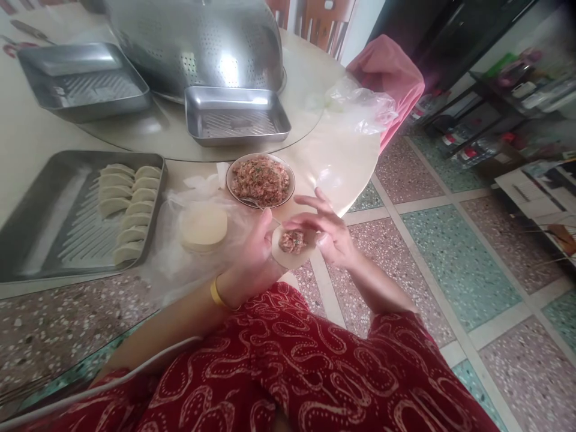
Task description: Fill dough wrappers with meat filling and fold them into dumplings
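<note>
- Terrazzo floor tiles lie under a pale round desk (324,162).
- Left hand (254,255) cups a round wrapper (288,255) with meat filling (292,241), its grip curled beneath.
- Right hand (330,234) rests on the wrapper's edge, grip loosely spread.
- Just beyond both hands sits the filling bowl (260,180); left of them, a wrapper stack (203,228) and a tray (45,228) of folded dumplings (128,207).

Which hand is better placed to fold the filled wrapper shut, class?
Probably the right hand: its fingers already rest on the far edge of the wrapper, free to pinch. The left hand cradles the wrapper from beneath, supporting it.
</note>
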A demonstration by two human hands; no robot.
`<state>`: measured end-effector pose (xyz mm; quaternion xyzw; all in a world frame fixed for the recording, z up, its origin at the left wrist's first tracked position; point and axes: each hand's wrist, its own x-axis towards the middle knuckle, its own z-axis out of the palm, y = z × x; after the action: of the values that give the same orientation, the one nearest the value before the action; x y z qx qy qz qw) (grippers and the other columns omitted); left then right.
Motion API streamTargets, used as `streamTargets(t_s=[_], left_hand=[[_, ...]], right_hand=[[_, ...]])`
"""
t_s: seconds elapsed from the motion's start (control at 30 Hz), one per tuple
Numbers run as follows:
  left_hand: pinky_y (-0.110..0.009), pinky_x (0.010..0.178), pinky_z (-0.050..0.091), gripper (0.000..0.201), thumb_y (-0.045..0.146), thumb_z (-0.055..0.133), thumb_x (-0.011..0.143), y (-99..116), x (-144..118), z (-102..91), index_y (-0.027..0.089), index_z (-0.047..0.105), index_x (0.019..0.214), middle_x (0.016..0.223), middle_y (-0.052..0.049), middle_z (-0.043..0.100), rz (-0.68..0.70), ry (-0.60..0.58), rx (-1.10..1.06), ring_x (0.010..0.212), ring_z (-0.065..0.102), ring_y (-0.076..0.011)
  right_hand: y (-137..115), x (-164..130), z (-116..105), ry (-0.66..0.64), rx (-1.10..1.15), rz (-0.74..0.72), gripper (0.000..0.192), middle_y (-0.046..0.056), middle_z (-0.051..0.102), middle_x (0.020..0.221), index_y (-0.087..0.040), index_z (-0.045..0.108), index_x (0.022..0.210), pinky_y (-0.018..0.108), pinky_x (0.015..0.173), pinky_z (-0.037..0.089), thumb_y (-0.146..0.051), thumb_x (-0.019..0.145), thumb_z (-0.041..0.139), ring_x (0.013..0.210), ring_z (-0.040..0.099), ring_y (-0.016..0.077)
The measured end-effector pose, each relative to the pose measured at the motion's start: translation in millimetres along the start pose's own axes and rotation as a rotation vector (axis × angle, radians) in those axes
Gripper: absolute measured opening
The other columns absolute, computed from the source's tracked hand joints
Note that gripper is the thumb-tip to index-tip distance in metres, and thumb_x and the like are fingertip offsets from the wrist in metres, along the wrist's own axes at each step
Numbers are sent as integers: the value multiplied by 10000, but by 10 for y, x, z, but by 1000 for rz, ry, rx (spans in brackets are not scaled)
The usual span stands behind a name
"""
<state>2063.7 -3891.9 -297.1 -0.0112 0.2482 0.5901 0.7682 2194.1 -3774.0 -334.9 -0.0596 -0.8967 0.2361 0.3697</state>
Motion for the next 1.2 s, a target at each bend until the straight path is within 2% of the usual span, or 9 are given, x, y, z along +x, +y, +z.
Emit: streamTargets(t_s=[0.23,0.37,0.57,0.7,0.9,0.97,1.03,1.13,1.2], left_hand=[[-455,1139,420,737,648,207,980,0,-58,-74,92,576,1291,1048,-131,727,-3,-15,-10,1237,604,-290],[-417,1125,444,769,674,223,964,-5,-76,-87,87,533,1353,1095,-152,717,3,-5,0,1185,637,-267],[-401,1093,451,807,634,260,980,1,-72,-78,12,382,1480,1194,-215,678,0,81,-28,1156,653,-276],[-377,1099,447,794,613,285,985,-7,-34,-48,14,347,1504,1248,-218,655,-2,82,-60,1181,640,-266],[-390,1123,432,772,616,271,986,-16,12,-17,35,409,1475,1260,-208,655,1,121,-42,1229,613,-269],[-400,1130,425,773,625,289,979,-14,20,-74,46,410,1478,1268,-201,655,9,72,-37,1238,607,-273],[-406,1132,423,773,629,311,973,-8,22,-147,55,408,1480,1274,-195,655,31,7,-25,1240,604,-276],[-411,1138,417,785,638,319,966,5,20,-225,47,418,1473,1278,-196,652,67,-40,1,1251,595,-285],[-418,1152,402,785,641,318,966,13,19,-226,48,423,1470,1284,-192,649,62,-60,-2,1270,580,-289]], right_hand=[[-93,134,101,-32,110,-91,553,-32,756,933,-301,666,1086,554,1266,188,-579,1026,192,1334,539,193],[-67,216,59,-39,119,-69,590,-23,754,966,-285,686,1031,542,1251,232,-612,1013,195,1291,574,191],[522,159,-427,281,-264,296,647,51,732,1088,-253,717,1004,578,1148,346,-605,1013,174,1255,585,265],[927,-13,-554,175,-439,445,708,86,716,1126,-227,727,1007,587,1157,310,-573,1013,110,1292,551,287],[1203,-79,-391,-4,-485,488,631,41,706,1193,-241,682,1040,619,1222,136,-524,1024,118,1406,444,280],[1194,-60,-388,-5,-475,488,631,48,708,1189,-237,683,1024,631,1219,125,-529,1022,124,1409,439,294],[1089,-47,-409,79,-439,477,641,60,706,1189,-235,687,1027,636,1215,154,-537,1020,122,1393,459,297],[746,-60,-410,289,-305,374,593,47,722,1113,-255,674,1070,595,1199,276,-537,1025,154,1337,525,260],[473,-83,-352,336,-175,216,539,-4,734,1015,-301,660,1068,586,1191,320,-532,1030,175,1279,578,225]])
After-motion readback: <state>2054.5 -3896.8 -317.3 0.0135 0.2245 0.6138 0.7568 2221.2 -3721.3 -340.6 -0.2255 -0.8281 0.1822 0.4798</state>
